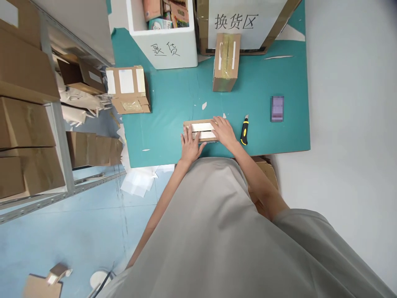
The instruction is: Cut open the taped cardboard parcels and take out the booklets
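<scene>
A small flat cardboard box lies near the front edge of the green table, with two white strips along its top. My left hand rests over its left end, fingers stretched out and spread, thumb out near the front side. Across the right end lies my right hand, its fingers extended onto the top. Both hands touch the box and partly cover it. Just right of my right hand is a black and yellow box cutter, its blade end pointing away from me.
A taped carton stands farther back, beside a white bin of books and a large labelled box. Another carton sits at the table's left edge. A phone lies at right. Metal shelving with boxes stands left.
</scene>
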Motion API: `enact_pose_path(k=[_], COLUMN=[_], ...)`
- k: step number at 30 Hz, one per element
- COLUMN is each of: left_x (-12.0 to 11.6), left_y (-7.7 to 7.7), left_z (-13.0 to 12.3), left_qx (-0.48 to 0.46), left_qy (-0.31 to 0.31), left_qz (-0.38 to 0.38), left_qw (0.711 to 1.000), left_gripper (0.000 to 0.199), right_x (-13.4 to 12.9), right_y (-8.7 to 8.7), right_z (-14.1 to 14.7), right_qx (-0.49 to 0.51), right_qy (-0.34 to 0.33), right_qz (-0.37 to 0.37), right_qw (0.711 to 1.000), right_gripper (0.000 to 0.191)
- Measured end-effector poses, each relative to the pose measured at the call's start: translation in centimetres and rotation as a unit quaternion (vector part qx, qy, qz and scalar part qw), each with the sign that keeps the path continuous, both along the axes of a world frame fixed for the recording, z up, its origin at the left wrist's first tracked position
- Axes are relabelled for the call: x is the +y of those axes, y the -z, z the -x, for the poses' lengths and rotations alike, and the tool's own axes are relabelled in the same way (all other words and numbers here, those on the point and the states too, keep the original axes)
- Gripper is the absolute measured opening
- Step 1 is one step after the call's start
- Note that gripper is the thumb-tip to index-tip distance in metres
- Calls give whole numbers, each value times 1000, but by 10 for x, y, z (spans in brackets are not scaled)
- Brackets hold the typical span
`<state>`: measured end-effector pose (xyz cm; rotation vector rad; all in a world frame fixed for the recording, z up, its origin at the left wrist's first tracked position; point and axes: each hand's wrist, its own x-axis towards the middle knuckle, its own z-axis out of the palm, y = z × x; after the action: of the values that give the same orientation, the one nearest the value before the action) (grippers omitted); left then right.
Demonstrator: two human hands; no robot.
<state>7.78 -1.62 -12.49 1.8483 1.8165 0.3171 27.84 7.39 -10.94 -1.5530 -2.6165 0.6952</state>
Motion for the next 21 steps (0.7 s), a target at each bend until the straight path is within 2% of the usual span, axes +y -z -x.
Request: enact_pose_path(k=[3, 6, 9, 12, 16, 21], left_x=[4, 13, 24, 28, 20, -8], left_y=[-1, -6, -13, -16, -17, -29], left_z=[-3, -5, -4, -1, -1, 6], left_qx=[6, 6, 20, 30, 20, 1], left_qy=[-9, -25, -19, 9, 33, 46], left_qz=[-6, -27, -57, -60, -31, -47], left_qw=[1000, 999, 998, 998, 999, 998], left_gripper=[67, 62, 50, 40, 32, 27], right_x=[16, 28, 37, 46, 53, 48], right_y=[-2, -7, -14, -15, -2, 20], right_z=[-2, -5, -5, -3, 3, 9], right_qx=[0, 1, 2, 17, 20, 19], right_qy=[-34, -39, -14, 43, 101, 138], right_qz=[5, 13, 20, 23, 32, 64], right_qw=[999, 999, 1000, 999, 994, 988], right_gripper=[53, 49, 49, 48, 44, 40])
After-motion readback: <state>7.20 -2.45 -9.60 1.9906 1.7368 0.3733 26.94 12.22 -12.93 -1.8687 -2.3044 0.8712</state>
